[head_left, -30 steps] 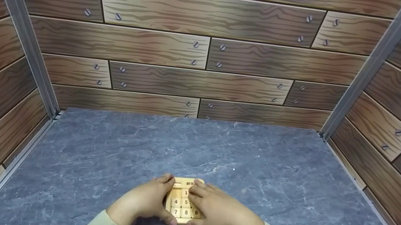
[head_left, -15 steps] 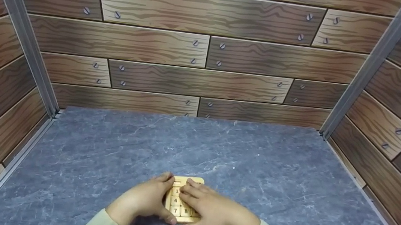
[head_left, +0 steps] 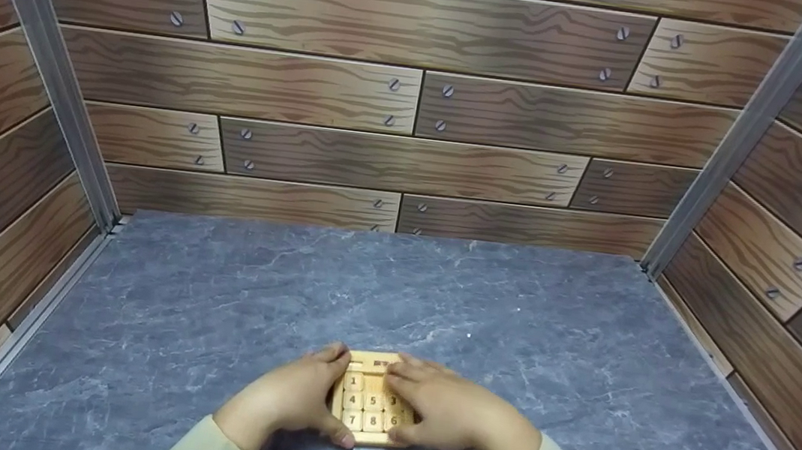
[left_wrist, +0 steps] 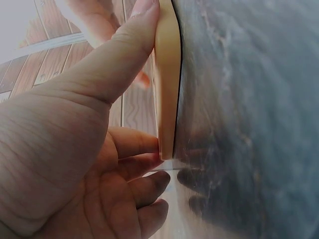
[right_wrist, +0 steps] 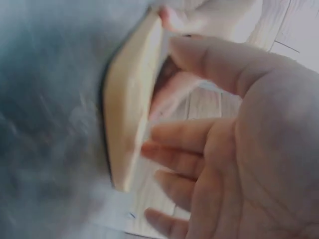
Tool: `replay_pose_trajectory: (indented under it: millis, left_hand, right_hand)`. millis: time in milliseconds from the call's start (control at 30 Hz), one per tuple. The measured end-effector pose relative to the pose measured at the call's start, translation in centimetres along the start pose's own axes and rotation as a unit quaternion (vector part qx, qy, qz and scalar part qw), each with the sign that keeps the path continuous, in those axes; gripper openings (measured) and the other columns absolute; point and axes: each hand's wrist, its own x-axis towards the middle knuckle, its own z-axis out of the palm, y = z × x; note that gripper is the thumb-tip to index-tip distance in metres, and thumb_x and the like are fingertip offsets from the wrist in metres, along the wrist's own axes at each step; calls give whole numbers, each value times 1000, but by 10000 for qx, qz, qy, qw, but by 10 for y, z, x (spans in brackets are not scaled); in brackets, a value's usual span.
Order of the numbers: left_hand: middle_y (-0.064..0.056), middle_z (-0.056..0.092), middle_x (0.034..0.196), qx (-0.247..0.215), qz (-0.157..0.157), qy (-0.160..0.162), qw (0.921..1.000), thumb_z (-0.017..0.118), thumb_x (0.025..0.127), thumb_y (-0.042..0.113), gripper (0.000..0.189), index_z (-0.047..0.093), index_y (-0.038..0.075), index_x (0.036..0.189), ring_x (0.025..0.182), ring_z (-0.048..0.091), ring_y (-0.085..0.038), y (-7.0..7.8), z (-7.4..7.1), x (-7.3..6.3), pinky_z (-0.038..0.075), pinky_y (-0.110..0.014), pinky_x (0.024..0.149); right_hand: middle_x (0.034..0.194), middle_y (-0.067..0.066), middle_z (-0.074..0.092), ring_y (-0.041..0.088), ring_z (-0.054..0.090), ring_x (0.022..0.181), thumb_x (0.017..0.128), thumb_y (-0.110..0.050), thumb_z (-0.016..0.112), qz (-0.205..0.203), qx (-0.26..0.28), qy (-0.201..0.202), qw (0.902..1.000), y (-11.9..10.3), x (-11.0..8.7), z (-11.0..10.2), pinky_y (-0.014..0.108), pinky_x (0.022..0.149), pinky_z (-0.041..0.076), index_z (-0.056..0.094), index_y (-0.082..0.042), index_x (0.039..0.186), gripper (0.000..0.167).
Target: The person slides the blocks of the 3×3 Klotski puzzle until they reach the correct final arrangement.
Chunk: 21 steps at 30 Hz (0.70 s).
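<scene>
A small wooden number slide puzzle [head_left: 367,439] lies on the table near its front in the head view. My left hand [head_left: 295,395] grips its left side, the thumb at the near corner and fingertips at the far one; the left wrist view shows this along the frame's edge [left_wrist: 168,89]. Over the right side hovers my right hand [head_left: 459,411], fingers extended and loosely bent. Tile 1 [head_left: 353,381] sits top left, with a gap to its right; 4, 5, 3 fill the row below, then 7, 8, 6. Right fingers hide the top right cell. Their contact with tiles is unclear.
The blue-grey marbled tabletop [head_left: 378,290] stretches away behind the puzzle. Wood-patterned panels [head_left: 414,106] close off the back and both sides, with metal posts [head_left: 49,64] at the corners.
Tile 1 has slid from the top middle to the top left cell. My right hand went left over the puzzle, then drew back right, uncovering the middle column. The left hand stays put.
</scene>
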Motion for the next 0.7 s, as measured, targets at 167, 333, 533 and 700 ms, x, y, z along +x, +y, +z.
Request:
replay_pose_trajectory:
  millis: [167, 333, 533, 700]
  left_hand:
    - [-25, 30, 185, -48, -48, -61, 10000, 107, 70, 55, 138, 38, -3, 173, 170, 36, -49, 1, 0, 1, 35, -64, 139]
    - [-25, 31, 185, -14, -17, -22, 10000, 107, 69, 55, 138, 38, -3, 173, 169, 38, -50, 2, -1, 1, 35, -65, 139]
    - [-25, 30, 185, 62, -53, -10, 10000, 106, 68, 57, 138, 39, -3, 173, 169, 37, -50, 3, -1, 1, 34, -65, 139]
    - [-26, 32, 184, 95, 4, 41, 9999, 107, 68, 56, 138, 39, -4, 172, 168, 39, -53, 3, 0, -1, 35, -66, 138]
  right_hand:
    - [174, 3, 56, 28, 39, 172, 102, -55, 74, 170, -97, -98, 9998, 2, -5, -8, 62, 142, 30, 63, -13, 162, 73]
    - [176, 1, 53, 29, 38, 173, 101, -57, 74, 201, -9, -213, 9996, 4, -6, -9, 63, 141, 31, 64, -16, 161, 74]
    - [179, 0, 49, 32, 39, 172, 100, -60, 74, 156, 181, -113, 9997, 4, -2, -4, 63, 141, 33, 63, -17, 163, 77]
    - [179, 0, 49, 30, 41, 171, 102, -59, 70, -20, 233, -17, 9997, 2, 3, 3, 60, 142, 33, 63, -16, 163, 75]
